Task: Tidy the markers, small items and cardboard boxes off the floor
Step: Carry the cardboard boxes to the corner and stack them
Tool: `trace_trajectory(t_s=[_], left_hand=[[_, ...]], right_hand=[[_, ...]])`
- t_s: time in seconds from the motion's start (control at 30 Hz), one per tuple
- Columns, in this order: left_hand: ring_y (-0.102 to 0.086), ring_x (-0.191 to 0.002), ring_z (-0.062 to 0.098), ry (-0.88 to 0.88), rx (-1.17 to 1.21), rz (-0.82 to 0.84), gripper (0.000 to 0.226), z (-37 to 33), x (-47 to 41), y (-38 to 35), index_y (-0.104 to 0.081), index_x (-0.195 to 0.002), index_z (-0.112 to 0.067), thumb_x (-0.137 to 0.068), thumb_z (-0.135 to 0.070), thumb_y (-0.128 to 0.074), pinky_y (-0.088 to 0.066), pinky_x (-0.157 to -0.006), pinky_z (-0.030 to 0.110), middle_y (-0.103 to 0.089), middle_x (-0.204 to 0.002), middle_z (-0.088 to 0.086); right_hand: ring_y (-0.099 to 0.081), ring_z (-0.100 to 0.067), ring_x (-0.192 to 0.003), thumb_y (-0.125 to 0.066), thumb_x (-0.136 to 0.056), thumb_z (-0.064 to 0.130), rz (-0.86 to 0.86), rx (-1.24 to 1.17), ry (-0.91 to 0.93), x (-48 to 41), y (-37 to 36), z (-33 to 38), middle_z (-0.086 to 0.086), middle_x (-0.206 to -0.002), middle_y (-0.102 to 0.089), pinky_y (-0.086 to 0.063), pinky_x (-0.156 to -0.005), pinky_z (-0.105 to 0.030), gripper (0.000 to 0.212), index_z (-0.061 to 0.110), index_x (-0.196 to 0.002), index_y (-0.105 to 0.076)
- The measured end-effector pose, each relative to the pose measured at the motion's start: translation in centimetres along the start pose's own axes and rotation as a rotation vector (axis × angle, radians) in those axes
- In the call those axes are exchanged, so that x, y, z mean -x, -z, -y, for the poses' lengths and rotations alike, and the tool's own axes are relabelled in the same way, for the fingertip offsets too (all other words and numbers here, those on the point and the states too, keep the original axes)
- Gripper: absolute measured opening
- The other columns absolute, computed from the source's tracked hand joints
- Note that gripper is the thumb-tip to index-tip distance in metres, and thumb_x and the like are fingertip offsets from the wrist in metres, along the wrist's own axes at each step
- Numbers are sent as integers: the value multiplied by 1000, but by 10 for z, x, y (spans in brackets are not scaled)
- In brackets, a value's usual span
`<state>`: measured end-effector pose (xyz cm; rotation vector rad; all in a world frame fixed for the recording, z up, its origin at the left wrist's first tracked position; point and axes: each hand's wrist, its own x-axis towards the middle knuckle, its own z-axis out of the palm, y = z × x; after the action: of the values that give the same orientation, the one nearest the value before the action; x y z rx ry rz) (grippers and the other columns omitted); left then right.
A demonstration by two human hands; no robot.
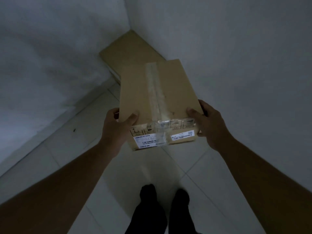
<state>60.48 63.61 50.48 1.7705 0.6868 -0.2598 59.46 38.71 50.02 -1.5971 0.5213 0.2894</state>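
A dim corner of bare white walls (50, 48) meets a pale tiled floor (194, 166). Beyond both hands, pushed into that corner, a flat brown cardboard box (128, 53) lies on the floor.

Between the hands, lifted clear of the floor, is a taped brown cardboard carton (135, 92) with white barcode labels on its near face. The left hand (118, 125) grasps its near-left corner, thumb on top. The right hand (207, 125) grasps the near-right corner the same way. The fingers under the carton are hidden. Its far end overlaps the flat box in the view; whether the two touch cannot be told.

The step looks like carrying the carton to the corner to stack it with the flat box. Both grips sit at the near end, so the far end could dip; shifting the hands further along the sides would steady it. Lowering the far edge first, sliding it toward the wall and squaring the edges should give a neat stack. The fingers should slip out before the weight settles.

A small dark speck (74, 130) lies on the floor beyond the left hand, too small to identify.
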Motion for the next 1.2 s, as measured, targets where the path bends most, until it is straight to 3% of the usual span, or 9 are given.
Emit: trace_trajectory(t_s=[0.23, 0.33, 0.47, 0.57, 0.87, 0.93, 1.03, 1.13, 1.2], left_hand=[[-68, -97, 25, 13, 78, -111, 57, -47, -82, -10, -50, -117, -22, -72, -40, -79, -57, -83, 51, -61, -112, -6], [-67, -98, 24, 10, 114, -155, 55, -59, -120, -21, -49, -116, -24, -73, -38, -79, -58, -83, 48, -61, -108, -8], [-67, -94, 19, 3, 142, -206, 55, -63, -151, -32, -45, -112, -26, -72, -40, -79, -59, -78, 43, -58, -99, -14], [-66, -93, 18, 19, 145, -216, 55, -63, -173, -33, -44, -112, -24, -72, -38, -79, -59, -77, 42, -58, -99, -13], [-59, -99, 26, 117, 115, -196, 49, -73, -246, -35, -39, -116, -18, -82, -29, -72, -57, -82, 50, -48, -107, -3], [-58, -92, 20, 133, 167, -163, 55, -79, -257, -38, -38, -124, -17, -82, -26, -72, -58, -74, 46, -48, -106, -5], [-55, -83, 7, 120, 205, -108, 51, -85, -266, -43, -39, -121, -19, -83, -24, -72, -58, -66, 40, -50, -99, -10], [-53, -82, 4, 122, 202, -78, 48, -86, -273, -47, -35, -114, -20, -83, -26, -71, -58, -63, 38, -48, -98, -10], [-53, -82, 4, 131, 199, -35, 48, -89, -278, -49, -32, -111, -20, -83, -28, -71, -58, -55, 34, -46, -101, -7]], right_hand=[[-70, -4, -75, -64, -88, 29, 103, 93, 56, -112, -28, 65, 20, -87, -72, -53, -54, -21, 22, 48, -97, -64], [-70, -2, -73, -66, -85, 29, 137, 96, 84, -157, -37, 80, 20, -86, -72, -51, -51, -16, 25, 52, -95, -63], [-68, -12, -84, -71, -67, 24, 167, 124, 115, -201, -52, 86, 10, -99, -70, -51, -61, -23, 52, 43, -113, -58], [-64, -22, -102, -75, -70, 14, 121, 91, 87, -225, -64, 82, -3, -120, -62, -55, -81, -38, 75, 22, -136, -43], [-56, -18, -115, -73, -82, 19, -153, 151, 9, -274, -123, 72, -9, -140, -48, -46, -96, -29, 73, 6, -141, -32], [-57, -22, -107, -71, -83, 30, -326, 158, -58, -282, -137, 71, -13, -129, -52, -45, -84, -28, 63, 6, -133, -40], [-56, -23, -75, -59, -91, 36, -437, 73, -92, -289, -160, 70, -10, -88, -55, -47, -69, -33, 29, 9, -93, -49], [-60, -27, -84, -53, -94, 39, -552, 12, -100, -298, -173, 77, -1, -83, -57, -55, -75, -46, 23, 17, -91, -48], [-57, -23, -76, -51, -94, 40, -610, 51, -72, -305, -174, 82, 4, -78, -53, -54, -67, -41, 23, 18, -90, -47]])
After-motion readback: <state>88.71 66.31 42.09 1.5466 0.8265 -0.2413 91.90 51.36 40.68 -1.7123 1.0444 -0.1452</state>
